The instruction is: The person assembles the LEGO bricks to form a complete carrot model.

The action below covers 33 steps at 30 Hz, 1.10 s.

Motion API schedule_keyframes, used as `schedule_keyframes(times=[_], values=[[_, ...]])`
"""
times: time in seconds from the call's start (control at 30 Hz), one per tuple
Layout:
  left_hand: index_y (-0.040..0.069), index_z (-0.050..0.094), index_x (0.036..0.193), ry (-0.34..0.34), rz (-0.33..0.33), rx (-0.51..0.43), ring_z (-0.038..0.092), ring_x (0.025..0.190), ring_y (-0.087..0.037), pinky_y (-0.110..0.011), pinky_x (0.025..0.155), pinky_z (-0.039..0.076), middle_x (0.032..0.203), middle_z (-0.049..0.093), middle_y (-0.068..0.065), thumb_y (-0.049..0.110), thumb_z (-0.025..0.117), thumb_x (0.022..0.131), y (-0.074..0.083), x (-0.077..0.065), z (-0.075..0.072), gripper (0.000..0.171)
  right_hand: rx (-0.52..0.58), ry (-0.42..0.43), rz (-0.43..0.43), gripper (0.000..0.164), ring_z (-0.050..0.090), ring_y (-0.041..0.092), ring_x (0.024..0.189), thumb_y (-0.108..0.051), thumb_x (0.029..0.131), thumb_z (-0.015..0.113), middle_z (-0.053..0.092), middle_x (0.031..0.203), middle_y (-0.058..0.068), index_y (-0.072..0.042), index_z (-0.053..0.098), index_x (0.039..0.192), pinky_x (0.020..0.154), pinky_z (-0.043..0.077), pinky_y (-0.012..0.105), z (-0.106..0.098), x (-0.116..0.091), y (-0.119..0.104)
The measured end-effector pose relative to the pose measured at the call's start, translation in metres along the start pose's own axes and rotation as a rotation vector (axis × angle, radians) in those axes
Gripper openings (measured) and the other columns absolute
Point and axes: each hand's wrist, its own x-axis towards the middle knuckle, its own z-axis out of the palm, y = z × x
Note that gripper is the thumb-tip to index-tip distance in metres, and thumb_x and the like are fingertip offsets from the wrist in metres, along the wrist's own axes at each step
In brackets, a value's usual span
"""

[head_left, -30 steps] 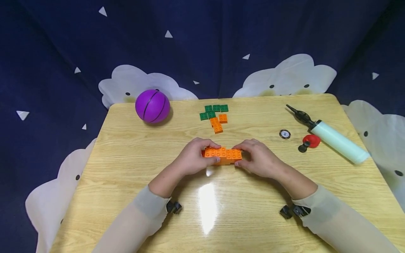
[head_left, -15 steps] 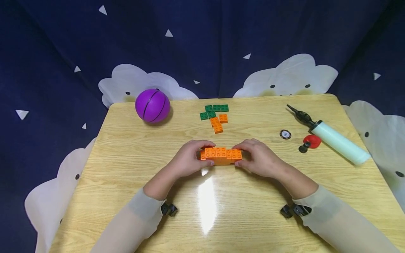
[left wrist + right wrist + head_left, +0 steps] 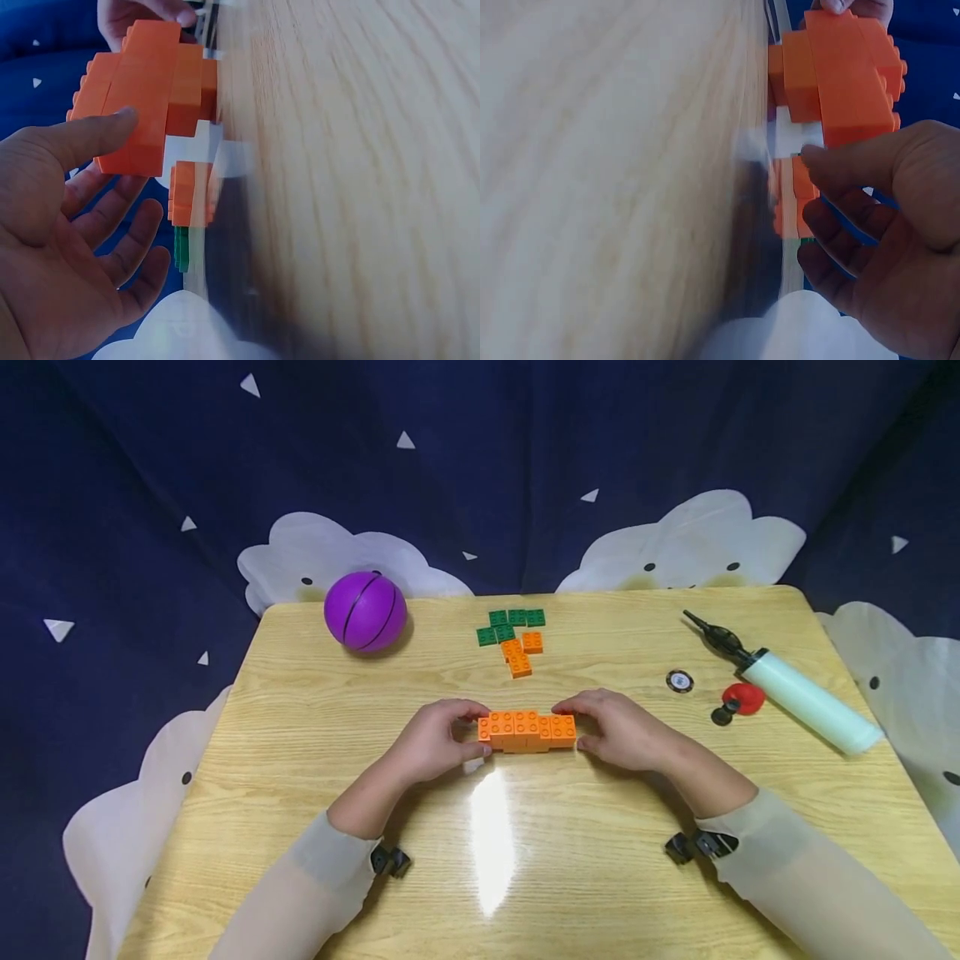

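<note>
The left hand (image 3: 435, 739) pinches the left end of an orange brick build (image 3: 527, 731), thumb along the near side and forefinger at the far side, while the other fingers curve loosely clear of it. The right hand (image 3: 626, 731) is parted around the right end, thumb and forefinger a little wider than the bricks, the thumb tip just beside the end rather than across it (whether the forefinger touches the far side, I cannot tell). The build sits at the middle of the wooden table (image 3: 300, 752), long axis running left to right, roughly parallel to the far edge, studs facing up, and its underside stepping in to a narrower base. Beyond it lie loose orange bricks (image 3: 518, 658) and green bricks (image 3: 505, 632).
</note>
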Motion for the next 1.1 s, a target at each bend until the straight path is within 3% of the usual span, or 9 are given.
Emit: schedule_keyframes(times=[0.13,0.27,0.57,0.9,1.1], values=[[0.015,0.073,0.124,0.004,-0.003,-0.008,0.064,0.114,-0.022,-0.041,0.103,0.049,0.123,0.070,0.001,0.021,0.089,0.084,-0.001,-0.001,0.002,0.044,0.023,0.030,-0.014,0.045,0.065,0.030,0.119,0.006,0.093,0.066,0.068,0.130,0.010,-0.006,0.064,0.137,0.103,0.050,0.051,-0.001,0.008,0.007],[0.015,0.073,0.124,0.010,0.000,-0.010,0.064,0.114,-0.022,-0.041,0.102,0.049,0.123,0.071,0.001,0.021,0.089,0.083,-0.001,-0.002,0.002,0.044,0.051,0.072,0.007,0.039,0.067,0.026,0.109,0.005,0.098,0.063,0.071,0.123,0.009,-0.005,0.065,0.136,0.096,0.054,0.047,-0.003,0.018,0.012],[0.015,0.073,0.125,0.016,0.014,-0.015,0.065,0.114,-0.021,-0.041,0.103,0.049,0.124,0.071,0.002,0.021,0.088,0.084,-0.002,-0.002,0.004,0.044,0.095,0.137,0.061,0.036,0.065,0.027,0.105,-0.010,0.097,0.071,0.071,0.118,0.009,-0.005,0.067,0.133,0.094,0.053,0.046,-0.003,0.041,0.019],[0.014,0.073,0.125,0.019,0.009,-0.010,0.064,0.114,-0.020,-0.041,0.103,0.049,0.124,0.071,0.001,0.021,0.088,0.084,-0.002,-0.003,0.003,0.044,0.096,0.210,0.092,0.040,0.062,0.027,0.099,-0.015,0.094,0.076,0.068,0.116,0.011,-0.002,0.067,0.130,0.087,0.051,0.043,-0.001,0.066,0.033],[0.014,0.073,0.125,0.020,0.004,-0.008,0.064,0.114,-0.021,-0.041,0.103,0.049,0.125,0.070,0.001,0.021,0.088,0.084,-0.001,-0.003,0.002,0.044,0.095,0.227,0.133,0.046,0.062,0.028,0.102,-0.018,0.093,0.077,0.066,0.120,0.012,-0.002,0.064,0.135,0.091,0.051,0.045,-0.003,0.083,0.036]])
